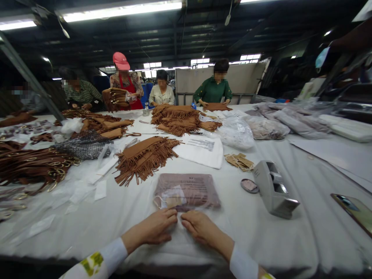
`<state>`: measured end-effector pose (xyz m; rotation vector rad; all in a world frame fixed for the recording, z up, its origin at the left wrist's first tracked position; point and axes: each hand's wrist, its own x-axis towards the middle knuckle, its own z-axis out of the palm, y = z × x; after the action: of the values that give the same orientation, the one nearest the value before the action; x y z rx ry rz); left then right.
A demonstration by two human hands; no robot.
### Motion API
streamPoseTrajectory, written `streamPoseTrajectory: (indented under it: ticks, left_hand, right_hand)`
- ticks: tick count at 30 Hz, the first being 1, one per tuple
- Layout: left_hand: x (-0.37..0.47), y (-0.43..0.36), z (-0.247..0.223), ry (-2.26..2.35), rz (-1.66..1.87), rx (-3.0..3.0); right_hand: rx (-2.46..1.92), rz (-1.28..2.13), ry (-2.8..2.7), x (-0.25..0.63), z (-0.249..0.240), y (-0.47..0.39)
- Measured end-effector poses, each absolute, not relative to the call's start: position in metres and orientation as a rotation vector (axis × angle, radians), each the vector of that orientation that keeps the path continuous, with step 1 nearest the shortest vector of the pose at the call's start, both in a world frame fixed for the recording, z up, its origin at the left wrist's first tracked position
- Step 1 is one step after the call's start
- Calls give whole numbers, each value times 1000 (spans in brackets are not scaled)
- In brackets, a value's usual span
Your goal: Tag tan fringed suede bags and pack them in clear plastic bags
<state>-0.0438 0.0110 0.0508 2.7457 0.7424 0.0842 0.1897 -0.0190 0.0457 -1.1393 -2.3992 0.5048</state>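
Note:
A brown item in a clear plastic bag [192, 192] lies flat on the white-covered table [255, 240], with a small white packet and tan tag showing at its lower left. At the near edge of the bag, my left hand [159, 226] has its fingers curled together on the plastic. My right hand [200, 228] is closed on the same edge, a small gap from the left. Behind the bag lie a fringed brown leather piece [145, 155] and a stack of white bags [202, 149].
To the right are a tape dispenser [274, 190], a round tin [249, 185], paper tags [240, 161] and a phone [353, 209]. Brown straps [35, 164] with metal clasps cover the left. Several people work across the table, beyond piles of fringed leather [177, 118].

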Motion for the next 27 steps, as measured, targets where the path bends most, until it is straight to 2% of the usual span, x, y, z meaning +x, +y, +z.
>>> streamPoseTrajectory:
  ticks: [4,11,17,23,27]
  left_hand:
    - [-64,9,46,831,97,2596]
    - [-79,15,52,952,-138,2640]
    - [-140,8,49,815,-73,2666]
    - [-159,14,39,712,-103,2783]
    - [-159,30,33,601,-76,2888]
  right_hand:
    - [-1300,408,-2364,200,17,-23]
    - [-1410,249,-2423,214,23,-42]
    - [-1528,227,-2360,307,22,-80]
    - [-1351,-268,-2581,361,12,-76]
    - [-1198,-322,-2757,350,2,-52]
